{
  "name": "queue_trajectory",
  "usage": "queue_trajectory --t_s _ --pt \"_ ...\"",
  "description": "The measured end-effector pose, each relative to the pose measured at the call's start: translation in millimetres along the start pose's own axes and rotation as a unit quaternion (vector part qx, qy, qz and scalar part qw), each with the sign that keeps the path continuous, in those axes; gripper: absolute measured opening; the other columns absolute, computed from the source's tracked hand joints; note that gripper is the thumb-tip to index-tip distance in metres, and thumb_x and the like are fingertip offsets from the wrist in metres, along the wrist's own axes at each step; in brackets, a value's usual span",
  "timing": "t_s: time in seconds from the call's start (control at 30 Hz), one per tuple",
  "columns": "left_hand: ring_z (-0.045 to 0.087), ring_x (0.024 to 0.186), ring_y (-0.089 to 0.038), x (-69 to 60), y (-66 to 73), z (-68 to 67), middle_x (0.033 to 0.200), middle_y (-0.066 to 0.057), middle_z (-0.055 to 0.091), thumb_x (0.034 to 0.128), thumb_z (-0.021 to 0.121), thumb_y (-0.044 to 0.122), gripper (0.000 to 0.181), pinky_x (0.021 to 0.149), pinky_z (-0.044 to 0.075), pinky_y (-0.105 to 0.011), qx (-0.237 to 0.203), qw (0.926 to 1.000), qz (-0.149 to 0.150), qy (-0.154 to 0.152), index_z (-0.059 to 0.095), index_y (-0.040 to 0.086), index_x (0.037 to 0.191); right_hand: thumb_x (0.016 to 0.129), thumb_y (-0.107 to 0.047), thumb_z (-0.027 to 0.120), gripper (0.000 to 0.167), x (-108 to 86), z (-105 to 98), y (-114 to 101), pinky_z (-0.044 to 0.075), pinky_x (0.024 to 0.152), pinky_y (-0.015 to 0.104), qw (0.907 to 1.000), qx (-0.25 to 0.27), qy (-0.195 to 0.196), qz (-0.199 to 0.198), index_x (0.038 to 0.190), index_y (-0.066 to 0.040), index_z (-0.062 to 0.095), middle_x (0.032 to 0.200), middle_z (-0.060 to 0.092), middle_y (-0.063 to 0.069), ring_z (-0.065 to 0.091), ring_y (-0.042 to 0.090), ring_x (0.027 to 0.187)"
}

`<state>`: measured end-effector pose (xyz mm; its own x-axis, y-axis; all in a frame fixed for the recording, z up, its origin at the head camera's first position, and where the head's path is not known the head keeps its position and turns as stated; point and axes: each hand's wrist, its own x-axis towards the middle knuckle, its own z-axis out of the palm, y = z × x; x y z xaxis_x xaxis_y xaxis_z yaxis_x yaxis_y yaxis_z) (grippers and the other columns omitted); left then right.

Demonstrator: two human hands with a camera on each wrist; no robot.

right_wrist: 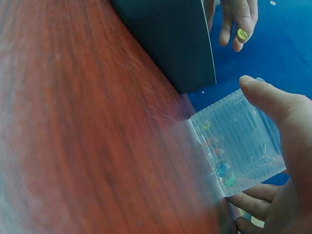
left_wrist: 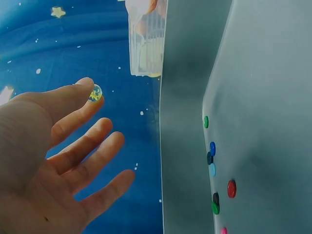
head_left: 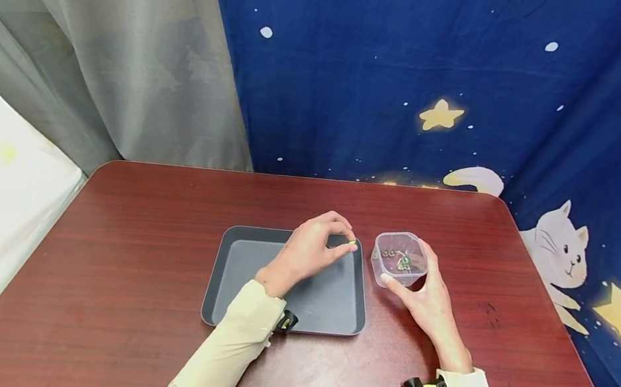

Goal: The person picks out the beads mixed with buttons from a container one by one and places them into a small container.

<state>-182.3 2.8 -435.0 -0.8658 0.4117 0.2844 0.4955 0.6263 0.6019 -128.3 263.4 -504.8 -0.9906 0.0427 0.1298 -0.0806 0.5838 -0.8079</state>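
Note:
Between thumb and forefinger, my left hand [head_left: 308, 247] pinches a clear glass marble [left_wrist: 95, 93] with yellow inside, over the far right corner of a dark grey tray [head_left: 324, 306]. The other left fingers are spread apart in the left wrist view. My right hand [head_left: 430, 298] grips a clear plastic box [head_left: 378, 273] by its sides, just right of the tray. Several marbles lie at the box's bottom, among them a blue marble [right_wrist: 222, 168] and a green marble [right_wrist: 230, 180].
Inside the tray, the left wrist view shows several small round coloured pieces, including a red one [left_wrist: 231, 188]. Tray and box are on a reddish-brown wooden table [head_left: 145, 249]. Behind hangs a blue curtain [head_left: 350, 92] with stars, beside a grey curtain [head_left: 116, 44].

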Motion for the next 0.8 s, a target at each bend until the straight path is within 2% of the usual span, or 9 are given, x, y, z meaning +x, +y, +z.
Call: queue_trajectory --t_s 0.6,0.8 --pt "0.070 0.107 -0.015 2.8 9.6 9.7 0.113 0.006 0.071 0.0929 0.080 0.030 0.012 0.096 0.057 -0.036 -0.001 0.9999 0.009 -0.008 0.079 0.020 0.100 0.084 -0.037 0.088 0.104 0.8 -0.8 1.0 0.036 0.116 0.066 0.9999 0.012 0.000 -0.004 0.164 -0.030 0.024 0.160 0.042 0.011 0.048 0.036 0.140" --pt "0.071 0.109 -0.020 3.6 13.1 12.4 0.113 0.005 0.071 0.0935 0.080 0.029 0.012 0.096 0.057 -0.037 -0.014 0.9997 0.015 -0.013 0.079 0.020 0.101 0.084 -0.037 0.088 0.104 1.0 -0.7 1.3 0.036 0.116 0.066 0.9999 0.013 -0.003 -0.002 0.164 -0.030 0.023 0.160 0.043 0.012 0.048 0.036 0.140"
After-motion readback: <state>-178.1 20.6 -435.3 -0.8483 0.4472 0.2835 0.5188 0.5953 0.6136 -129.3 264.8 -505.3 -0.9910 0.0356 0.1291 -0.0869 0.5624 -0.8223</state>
